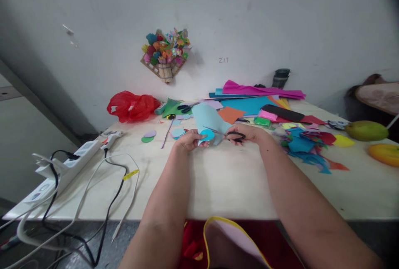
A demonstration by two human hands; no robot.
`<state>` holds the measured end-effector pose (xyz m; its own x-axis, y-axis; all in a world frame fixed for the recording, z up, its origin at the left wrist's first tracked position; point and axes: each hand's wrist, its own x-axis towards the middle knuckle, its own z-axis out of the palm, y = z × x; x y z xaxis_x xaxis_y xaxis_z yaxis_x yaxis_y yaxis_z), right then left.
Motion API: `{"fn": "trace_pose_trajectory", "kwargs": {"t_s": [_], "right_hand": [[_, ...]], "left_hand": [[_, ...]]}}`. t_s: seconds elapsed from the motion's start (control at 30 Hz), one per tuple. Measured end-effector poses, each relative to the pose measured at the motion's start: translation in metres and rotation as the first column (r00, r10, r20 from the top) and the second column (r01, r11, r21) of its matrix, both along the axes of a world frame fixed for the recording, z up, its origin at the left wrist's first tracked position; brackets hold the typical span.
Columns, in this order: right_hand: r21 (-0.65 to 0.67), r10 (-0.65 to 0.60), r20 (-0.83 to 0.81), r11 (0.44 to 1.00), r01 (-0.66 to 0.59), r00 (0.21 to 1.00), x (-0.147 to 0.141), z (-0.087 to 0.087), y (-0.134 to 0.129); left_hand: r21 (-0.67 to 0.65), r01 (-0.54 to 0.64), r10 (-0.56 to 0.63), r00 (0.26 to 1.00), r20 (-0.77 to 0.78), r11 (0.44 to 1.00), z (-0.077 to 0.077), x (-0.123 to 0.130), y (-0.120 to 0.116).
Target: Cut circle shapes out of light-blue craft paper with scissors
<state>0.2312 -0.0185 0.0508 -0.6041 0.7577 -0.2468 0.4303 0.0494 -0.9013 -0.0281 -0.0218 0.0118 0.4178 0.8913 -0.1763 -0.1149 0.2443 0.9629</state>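
My left hand (190, 139) pinches a light blue sheet (208, 115) together with a brighter blue round piece (206, 135) lying against its lower left part. My right hand (245, 133) is closed around the black handles of a pair of scissors (236, 136). The scissor blades point left, over the sheet and close to the round piece's upper edge. Whether the blades are fully closed is too small to tell. Just left of my left hand lie a few cut round pieces (177, 132), and farther left a purple and a green one (148, 139).
A power strip (77, 157) with loose cables lies on the left of the table (230, 190). A red plastic bag (132, 106) sits behind. Paper scraps (301, 142), coloured sheets (246, 105) and fruit (366, 130) are to the right. A second pair of scissors (186, 107) lies at the back.
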Motion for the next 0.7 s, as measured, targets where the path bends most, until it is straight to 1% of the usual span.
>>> {"fn": "trace_pose_trajectory", "kwargs": {"t_s": [0.2,0.3,0.4,0.53,0.63,0.7], "right_hand": [[0.048,-0.052,0.012,0.998,0.052,0.999,0.012,-0.001,0.001],[0.079,-0.069,-0.023,0.994,0.07,0.997,0.02,-0.001,0.001],[0.102,-0.077,-0.072,0.991,0.084,0.994,0.027,-0.003,0.002],[0.102,-0.082,-0.104,0.99,0.093,0.991,0.03,-0.005,0.003],[0.166,-0.16,-0.11,0.97,0.177,0.981,0.027,-0.007,0.004],[0.227,-0.224,-0.106,0.943,0.243,0.969,0.022,-0.01,0.008]], "left_hand": [[0.089,-0.161,0.154,0.985,0.083,0.983,0.0,0.006,0.001],[0.108,-0.234,0.221,0.968,0.12,0.966,-0.002,0.009,0.003],[0.112,-0.273,0.258,0.957,0.129,0.956,-0.005,0.011,0.006],[0.079,-0.352,0.34,0.931,0.132,0.933,-0.007,0.013,0.008],[0.06,-0.394,0.385,0.915,0.123,0.917,-0.007,0.015,0.009],[0.058,-0.392,0.384,0.916,0.119,0.918,-0.007,0.016,0.009]]}}
